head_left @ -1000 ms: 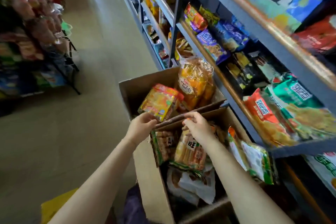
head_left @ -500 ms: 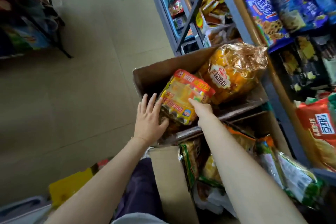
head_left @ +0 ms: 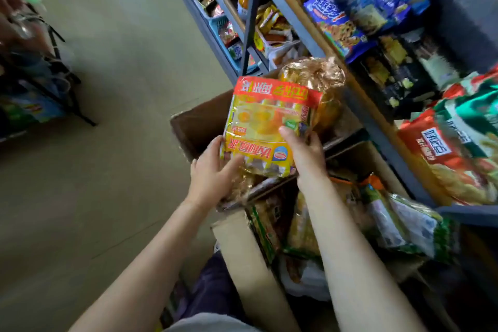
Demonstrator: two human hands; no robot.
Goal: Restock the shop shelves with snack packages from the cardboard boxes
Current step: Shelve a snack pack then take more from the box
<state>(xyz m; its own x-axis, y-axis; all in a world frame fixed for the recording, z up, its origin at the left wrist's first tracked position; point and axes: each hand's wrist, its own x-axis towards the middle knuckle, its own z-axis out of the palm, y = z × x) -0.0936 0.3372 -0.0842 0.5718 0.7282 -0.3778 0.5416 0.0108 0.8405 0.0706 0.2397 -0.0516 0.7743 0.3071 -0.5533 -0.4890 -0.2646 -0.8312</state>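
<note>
Two hands are seen on one yellow snack package (head_left: 269, 127) with a red top band, held up over the far cardboard box (head_left: 199, 127). The package is grasped by the right hand (head_left: 305, 152) at its lower right corner, thumb laid across the front, fingers curled behind. Its lower left edge is gripped by the left hand (head_left: 213, 172), fingers wrapped round the underside. The package is tilted, print upside down to the camera.

A clear bag of orange-gold rolls (head_left: 320, 81) is seen just behind the package, standing in the same box. A near cardboard box (head_left: 242, 245) is set against the first and is filled with more snack packs; a green-edged pack (head_left: 415, 226) leans over its right side.

Blue-grey shop shelves (head_left: 291, 11) are seen on the right, stocked with blue cookie bags (head_left: 334, 19) above and red and green bags (head_left: 458, 148) on a lower shelf. A beige floor (head_left: 113, 67) is seen at left, with a blurred rack (head_left: 29, 67) at the far left.
</note>
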